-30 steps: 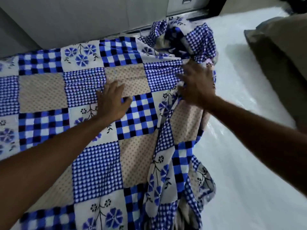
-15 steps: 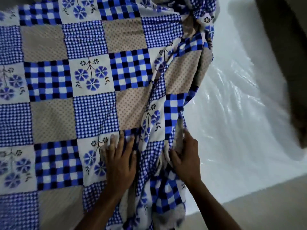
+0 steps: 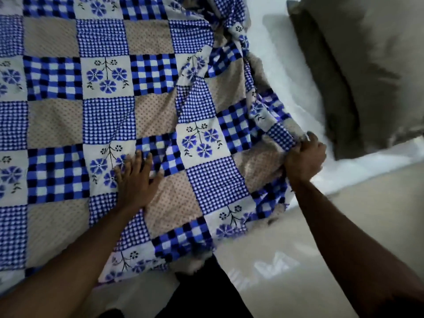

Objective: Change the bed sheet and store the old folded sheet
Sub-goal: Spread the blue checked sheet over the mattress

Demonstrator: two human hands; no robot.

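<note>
Head view. Sheet (image 3: 110, 115): checked, lying on mattress (image 3: 286, 65), right edge bunched short of pillow (image 3: 367, 65). Left hand (image 3: 135, 180): fingers spread, pressing sheet flat. Right hand (image 3: 305, 157): fist gripping bunched edge. Advised: anchor firmly with left, draw right outward low and evenly, so creases run out without shifting the laid part.

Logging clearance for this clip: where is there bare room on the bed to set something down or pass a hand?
Bare mattress runs between the bunched right edge of the sheet and the pillow, tightest by the right hand gripping that edge. Left of it the sheet covers everything, the left hand flat on it.
</note>
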